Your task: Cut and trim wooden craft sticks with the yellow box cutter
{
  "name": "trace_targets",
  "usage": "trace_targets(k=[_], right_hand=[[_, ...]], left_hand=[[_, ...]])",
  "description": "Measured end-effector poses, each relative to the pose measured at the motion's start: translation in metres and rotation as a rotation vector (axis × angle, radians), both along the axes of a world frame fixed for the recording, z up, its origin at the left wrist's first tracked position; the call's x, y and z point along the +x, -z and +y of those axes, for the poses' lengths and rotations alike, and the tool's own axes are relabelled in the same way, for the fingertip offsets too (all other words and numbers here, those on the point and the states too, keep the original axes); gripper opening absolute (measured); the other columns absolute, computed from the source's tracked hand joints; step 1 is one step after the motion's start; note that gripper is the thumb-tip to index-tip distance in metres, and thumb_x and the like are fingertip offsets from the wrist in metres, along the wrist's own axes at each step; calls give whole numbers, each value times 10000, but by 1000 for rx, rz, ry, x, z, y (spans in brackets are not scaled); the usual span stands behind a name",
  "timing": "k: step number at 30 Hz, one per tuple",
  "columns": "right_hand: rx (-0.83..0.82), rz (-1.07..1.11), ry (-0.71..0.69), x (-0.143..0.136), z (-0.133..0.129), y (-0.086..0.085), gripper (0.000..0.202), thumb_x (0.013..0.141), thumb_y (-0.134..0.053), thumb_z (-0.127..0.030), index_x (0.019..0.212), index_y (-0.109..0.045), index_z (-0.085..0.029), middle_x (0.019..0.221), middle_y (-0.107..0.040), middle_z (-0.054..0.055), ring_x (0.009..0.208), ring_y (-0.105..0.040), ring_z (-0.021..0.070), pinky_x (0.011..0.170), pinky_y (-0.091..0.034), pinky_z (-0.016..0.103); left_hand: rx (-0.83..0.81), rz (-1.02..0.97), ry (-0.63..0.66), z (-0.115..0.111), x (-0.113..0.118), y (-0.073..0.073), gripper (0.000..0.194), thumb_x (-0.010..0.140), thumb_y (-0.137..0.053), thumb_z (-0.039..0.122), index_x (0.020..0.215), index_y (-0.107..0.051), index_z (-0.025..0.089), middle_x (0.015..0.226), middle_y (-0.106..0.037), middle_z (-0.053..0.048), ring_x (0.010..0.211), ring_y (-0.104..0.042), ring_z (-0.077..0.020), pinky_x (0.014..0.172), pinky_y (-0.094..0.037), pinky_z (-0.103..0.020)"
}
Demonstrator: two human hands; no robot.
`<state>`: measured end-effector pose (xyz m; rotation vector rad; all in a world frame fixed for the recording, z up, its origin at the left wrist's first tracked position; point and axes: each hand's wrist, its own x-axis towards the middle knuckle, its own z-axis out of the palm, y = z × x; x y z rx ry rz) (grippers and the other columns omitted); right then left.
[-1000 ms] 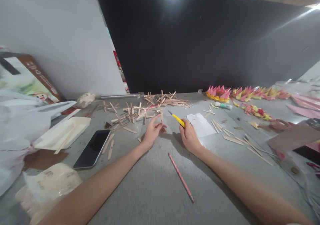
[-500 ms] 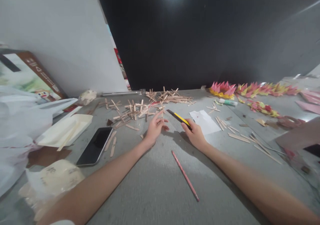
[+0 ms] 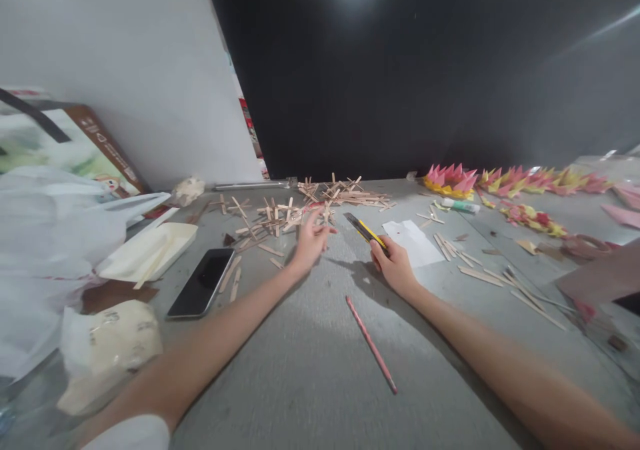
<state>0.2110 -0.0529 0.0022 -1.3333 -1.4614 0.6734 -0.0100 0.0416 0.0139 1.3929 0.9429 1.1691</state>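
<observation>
In the head view, my right hand is wrapped round a yellow and black utility knife, its tip pointing up and to the left. My left hand reaches to the near edge of a pile of wooden craft sticks, many of them crossed over one another. Its fingers are stretched out and apart, and I see nothing held in them. Whether the fingertips touch the sticks I cannot tell. A pink pencil lies on the grey table between my forearms.
At left are a phone, a white tray and plastic bags. To the right lie a white paper, loose sticks, a glue stick and pink-yellow paper crafts. A black panel stands behind.
My left hand has moved forward to the stick pile, away from the knife. The knife stays in my right hand, and the view has shifted slightly.
</observation>
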Motion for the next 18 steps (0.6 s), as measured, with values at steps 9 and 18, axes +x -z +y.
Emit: trace_targets(k=[9, 18], right_hand=[[135, -213, -2, 14, 6, 1, 351, 1005, -564, -428, 1263, -644, -205, 749, -715, -4, 578, -636, 167, 622, -493, 275], [217, -386, -201, 13, -2, -2, 459, 1051, -474, -276, 1493, -598, -266, 1263, -792, 59, 585, -671, 117, 627, -528, 243]], left_hand=[[-63, -81, 193, -16, 16, 10, 1001, 897, -767, 366, 1697, -175, 256, 948, -757, -42, 568, -721, -135, 548, -564, -234], [-35, -119, 162, -15, 19, 16, 995, 887, -794, 439, 1677, -217, 259, 891, -734, -10, 582, -728, -154, 550, -577, -255]])
